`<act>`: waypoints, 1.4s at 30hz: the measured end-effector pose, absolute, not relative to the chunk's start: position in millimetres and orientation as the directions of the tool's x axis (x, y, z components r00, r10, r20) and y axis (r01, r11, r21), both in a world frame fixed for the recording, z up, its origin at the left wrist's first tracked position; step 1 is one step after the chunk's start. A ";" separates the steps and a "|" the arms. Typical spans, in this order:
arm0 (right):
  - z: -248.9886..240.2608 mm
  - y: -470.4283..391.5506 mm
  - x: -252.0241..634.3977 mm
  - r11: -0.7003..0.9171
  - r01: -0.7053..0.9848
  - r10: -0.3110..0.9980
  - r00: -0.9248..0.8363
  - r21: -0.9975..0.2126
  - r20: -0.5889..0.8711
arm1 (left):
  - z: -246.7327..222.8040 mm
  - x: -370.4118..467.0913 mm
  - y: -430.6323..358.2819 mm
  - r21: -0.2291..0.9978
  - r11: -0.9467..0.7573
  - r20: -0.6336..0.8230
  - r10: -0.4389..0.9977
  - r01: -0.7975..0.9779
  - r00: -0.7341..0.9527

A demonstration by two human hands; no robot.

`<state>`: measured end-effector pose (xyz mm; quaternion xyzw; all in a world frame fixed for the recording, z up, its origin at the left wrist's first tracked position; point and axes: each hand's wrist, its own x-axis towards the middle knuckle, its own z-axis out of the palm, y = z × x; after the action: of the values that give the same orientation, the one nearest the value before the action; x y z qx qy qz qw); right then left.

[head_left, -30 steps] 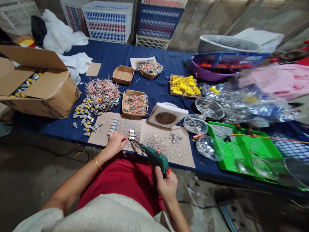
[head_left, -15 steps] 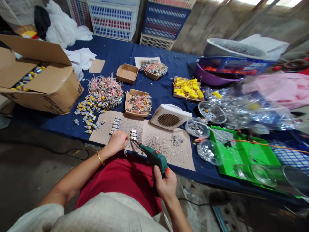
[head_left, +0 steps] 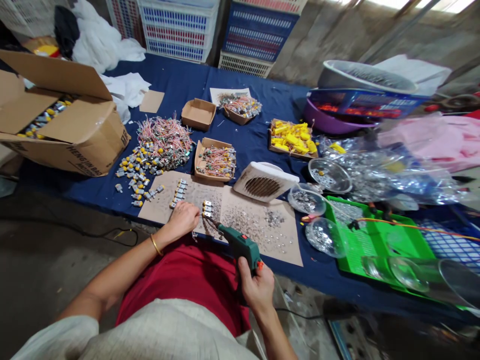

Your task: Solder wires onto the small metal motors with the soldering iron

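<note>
In my right hand [head_left: 258, 282] is a green pistol-shaped electric screwdriver [head_left: 242, 242], my fingers wrapped round its grip. Its thin dark tip reaches left to the nearest of a short row of small motors [head_left: 207, 208] with bright metal faces and yellow ends. My left hand [head_left: 184, 218] is closed in a pinch at that nearest motor's yellow end; the fingertips are partly hidden. Just beyond my left hand, a second row of motors [head_left: 180, 189] lies on the cardboard sheet [head_left: 161, 202]. Many tiny metal pieces [head_left: 243, 217] are scattered over the cardboard, too small to name surely.
Left stand loose motors [head_left: 137, 172], wired motors [head_left: 165, 140] and an open carton [head_left: 86, 135]. A cardboard tray of wired parts [head_left: 215, 167], a white vented box [head_left: 264, 182] and yellow parts [head_left: 292, 137] lie beyond. Rightward are metal-filled bowls [head_left: 324, 237] and a green tray [head_left: 375, 240].
Both hands and the screwdriver stay practically where they were, with the tip still at the nearest motor. The view has shifted very slightly.
</note>
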<state>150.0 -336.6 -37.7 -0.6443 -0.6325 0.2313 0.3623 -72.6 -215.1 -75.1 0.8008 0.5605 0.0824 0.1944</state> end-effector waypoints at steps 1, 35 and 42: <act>-37.9 -336.8 149.9 0.062 0.647 0.983 0.093 -0.760 0.160 | -75.3 -72.6 -215.1 0.401 -0.297 -0.086 0.929 0.866 0.359; -28.4 -338.1 156.5 0.281 0.696 0.923 -0.007 -0.661 0.385 | -71.8 -68.9 -212.4 0.344 -0.282 -0.135 0.929 0.895 0.345; -28.0 -337.9 156.3 0.265 0.694 0.926 0.011 -0.669 0.378 | -68.9 -68.1 -212.4 0.325 -0.280 -0.179 0.920 0.903 0.350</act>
<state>156.3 -337.9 -28.0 -0.5887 -0.6880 0.1453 0.3987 -68.1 -212.4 -68.9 0.7998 0.5697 0.0219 0.1879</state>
